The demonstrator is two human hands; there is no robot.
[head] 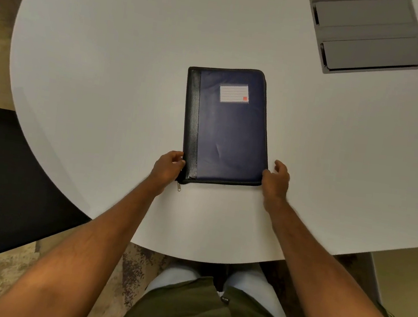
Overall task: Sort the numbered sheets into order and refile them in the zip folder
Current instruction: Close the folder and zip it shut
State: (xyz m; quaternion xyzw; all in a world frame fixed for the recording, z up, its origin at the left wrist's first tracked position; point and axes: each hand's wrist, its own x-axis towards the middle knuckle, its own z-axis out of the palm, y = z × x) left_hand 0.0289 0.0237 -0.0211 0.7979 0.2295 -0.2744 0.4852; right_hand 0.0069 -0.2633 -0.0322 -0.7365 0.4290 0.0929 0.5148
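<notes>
While the zip folder is lying closed and flat on the white round table, both hands are sitting at its near corners. The left hand is touching the near left corner by the black spine strip, fingers loosely curled against the edge; whether they are actually pinching it cannot be told. The right hand is resting at the near right corner, thumb on the edge, fingers relaxed and slightly lifted, holding nothing.

Key relation: the folder's long axis is running straight away from the person, and the zipper pull is hanging off the near left corner, just below the left hand. That hand is nearer; unzipping likely starts there.

No numbered sheets are showing, presumably inside. The label card on the cover is carrying ruled lines and a small red square; no writing is readable. A grey recessed hatch is sitting far right.
</notes>
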